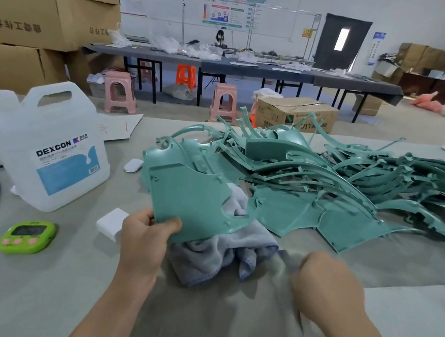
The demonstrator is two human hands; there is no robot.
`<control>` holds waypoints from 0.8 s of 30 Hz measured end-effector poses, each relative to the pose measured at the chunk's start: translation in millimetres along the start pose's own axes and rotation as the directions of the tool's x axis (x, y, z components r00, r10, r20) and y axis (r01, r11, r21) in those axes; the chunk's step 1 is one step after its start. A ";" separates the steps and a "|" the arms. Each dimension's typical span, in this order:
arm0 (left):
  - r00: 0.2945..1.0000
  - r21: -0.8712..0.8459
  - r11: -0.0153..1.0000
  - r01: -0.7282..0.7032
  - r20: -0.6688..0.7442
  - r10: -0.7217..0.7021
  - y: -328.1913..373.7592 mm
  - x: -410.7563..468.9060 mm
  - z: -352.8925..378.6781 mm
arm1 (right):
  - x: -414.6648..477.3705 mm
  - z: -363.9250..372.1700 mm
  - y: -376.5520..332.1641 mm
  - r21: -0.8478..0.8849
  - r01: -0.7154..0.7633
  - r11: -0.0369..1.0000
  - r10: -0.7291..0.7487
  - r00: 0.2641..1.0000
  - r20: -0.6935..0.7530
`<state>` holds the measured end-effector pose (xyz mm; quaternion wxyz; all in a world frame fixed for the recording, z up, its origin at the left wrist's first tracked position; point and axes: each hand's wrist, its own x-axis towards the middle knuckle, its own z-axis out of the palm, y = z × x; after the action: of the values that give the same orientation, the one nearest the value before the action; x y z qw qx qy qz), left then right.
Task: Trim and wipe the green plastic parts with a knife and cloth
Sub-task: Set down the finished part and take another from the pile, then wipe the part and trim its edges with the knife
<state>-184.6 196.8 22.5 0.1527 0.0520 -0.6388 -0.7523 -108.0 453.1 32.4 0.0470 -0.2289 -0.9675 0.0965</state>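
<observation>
Table top point(9, 295) with a grey cover holds all of it. On the right side lies a big pile of green plastic parts point(372, 185), long thin curved strips tangled over flat pieces.

A white jug point(45, 147) stands on the left. It has a handle and a blue label that says DEXCON. Its plastic is cloudy, so I cannot tell how much is inside. A cardboard box point(296, 113) sits on the floor past the table, and I cannot see into it.

One green part point(189, 192) is lifted up in the middle, tilted, with its broad side facing the camera. Under it a grey cloth point(214, 253) lies bunched on the table, just beside the pile.

The left hand point(144, 240) pinches the near corner of the lifted part, thumb on top and fingers under. The right hand point(324, 287) is low, near the right edge of the cloth. Its fingers are curled in like a fist. It is blurry, so I cannot tell if it holds anything. I see no knife.

I think this one part is being looked over before it gets trimmed or wiped. Next, the left hand needs to hold it steady. The right hand needs the knife for the rough edges, or the cloth for the flat side. Any blade should stay away from the left thumb.

A small green timer point(27, 237) and a little white block point(110, 222) lie near the left hand.
</observation>
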 end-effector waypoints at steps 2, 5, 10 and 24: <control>0.998 0.083 0.995 -0.052 0.034 0.050 1.8 -4.4 -2.2 | 6.3 -5.1 6.7 0.113 -0.093 0.989 0.098 0.994 -0.041; 0.984 0.181 0.969 -0.169 0.084 0.156 5.1 -10.8 -1.0 | 11.4 -8.8 7.6 0.413 -0.056 0.909 0.180 0.947 -0.268; 0.954 0.354 0.896 -0.269 0.227 0.197 -0.1 -18.8 4.4 | -6.1 -8.9 -19.9 0.853 0.207 0.480 0.078 0.958 -0.276; 0.864 0.539 0.675 -0.503 0.337 0.374 -4.8 -27.2 10.2 | -44.8 -23.9 -65.8 0.827 0.504 0.248 -0.211 0.862 -0.462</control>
<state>-162.4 215.2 16.5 0.2398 -0.1325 -0.8517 -0.4467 -93.4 379.2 67.4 0.3137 0.0575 -0.7457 0.5850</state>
